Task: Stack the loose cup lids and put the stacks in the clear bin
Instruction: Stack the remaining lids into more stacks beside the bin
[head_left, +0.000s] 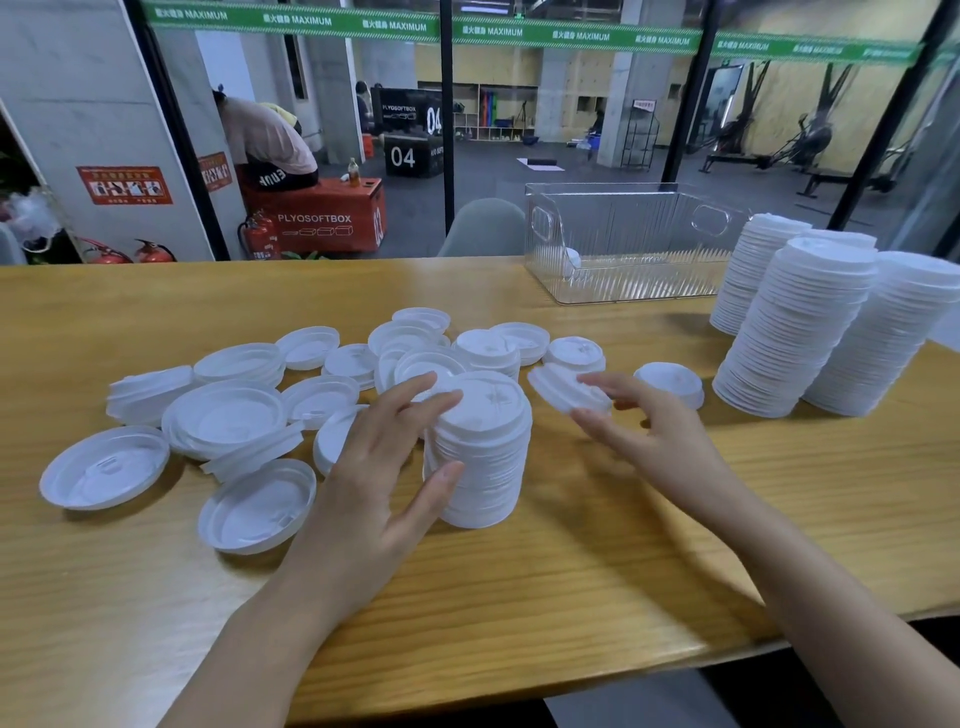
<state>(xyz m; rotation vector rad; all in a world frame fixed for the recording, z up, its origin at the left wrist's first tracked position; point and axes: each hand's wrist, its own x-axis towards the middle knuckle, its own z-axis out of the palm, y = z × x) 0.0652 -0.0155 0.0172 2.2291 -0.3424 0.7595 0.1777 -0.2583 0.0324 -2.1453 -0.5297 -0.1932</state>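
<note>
On the table (519, 582), near its middle, stands a short stack (478, 457) of white cup lids, and everything else lies around it. From the near left of the stack the left hand (379, 467) reaches in with its fingers spread and nearly straight. Two fingertips lie over the stack's top and the thumb rests against its near side, a wide span with no closed hold. Just right of the stack the right hand (654, 431) pinches one lid (569, 389) between thumb and fingers, a narrow grip on the lid's right edge. The lid is tilted and close to the stack's upper right without touching it; whether it rests on the wood I cannot tell. Left of the stack and behind it the loose lids (223, 415) are scattered, some rim up, some dome up, several overlapping or nested together. Right of the stack, beyond the held lid, a small pile (670, 384) of lids sits flat. Far right of the stack several tall stacks (795, 332) stand close together, leaning slightly. Behind the stack and to its right, at the table's far edge, sits the clear bin (623, 249), with one white shape, perhaps a lid, low in its left end. Both hands are somewhat blurred.
</note>
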